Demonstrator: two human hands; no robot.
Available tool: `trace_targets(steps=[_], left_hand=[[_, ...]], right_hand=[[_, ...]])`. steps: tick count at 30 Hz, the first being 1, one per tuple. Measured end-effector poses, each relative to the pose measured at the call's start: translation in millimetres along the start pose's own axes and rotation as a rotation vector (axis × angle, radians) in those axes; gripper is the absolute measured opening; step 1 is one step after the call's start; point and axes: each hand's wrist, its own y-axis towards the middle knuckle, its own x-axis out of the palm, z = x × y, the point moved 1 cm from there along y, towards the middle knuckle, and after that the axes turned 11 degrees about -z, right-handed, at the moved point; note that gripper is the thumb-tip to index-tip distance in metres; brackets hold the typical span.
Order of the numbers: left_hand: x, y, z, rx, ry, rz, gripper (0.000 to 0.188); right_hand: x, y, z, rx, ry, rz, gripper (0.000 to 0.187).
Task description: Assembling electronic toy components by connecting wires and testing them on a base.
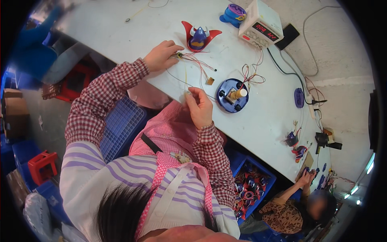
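Observation:
My left hand [163,56] rests on the white table with its fingertips closed on a small dark part of a wire bundle [196,61]. Red, white and black leads fan out from it to the right, and a small brown piece [210,81] lies by their ends. Near the table's front edge, my right hand [200,108] pinches a thin wire [186,76] between thumb and finger. A purple toy figure with red wings [197,38] stands beyond my left hand. Right of my right hand sits a round blue base [223,90] with a cream cylinder [238,94] on it.
A white power supply [262,26] stands at the back beside a blue-purple toy part [234,15] and a black phone [288,36]. Cables run along the wall. Below the table, a blue crate [269,176] holds several toy parts. A co-worker [288,209] works farther right.

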Motion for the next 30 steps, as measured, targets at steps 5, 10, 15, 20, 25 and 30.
trace_targets(steps=[5, 10, 15, 20, 25, 30], left_hand=[[9, 10, -8, -0.059, 0.043, -0.174, 0.019], [9, 12, -4, -0.053, 0.116, -0.147, 0.011], [9, 9, 0, -0.031, 0.088, -0.106, 0.011], [6, 10, 1, -0.051, 0.045, -0.106, 0.011], [1, 9, -2, -0.055, -0.038, -0.126, 0.012], [5, 3, -8, -0.088, -0.088, -0.152, 0.019]], right_hand=[[-1, -2, 5, 0.032, -0.020, 0.010, 0.024], [-2, 2, 7, 0.018, -0.019, -0.022, 0.024], [-1, 4, 5, -0.025, -0.083, 0.023, 0.022], [-2, 10, 2, -0.064, -0.190, 0.049, 0.022], [0, 17, -2, -0.239, -0.488, 0.091, 0.023], [3, 19, 2, -0.188, -0.567, 0.096, 0.023]])
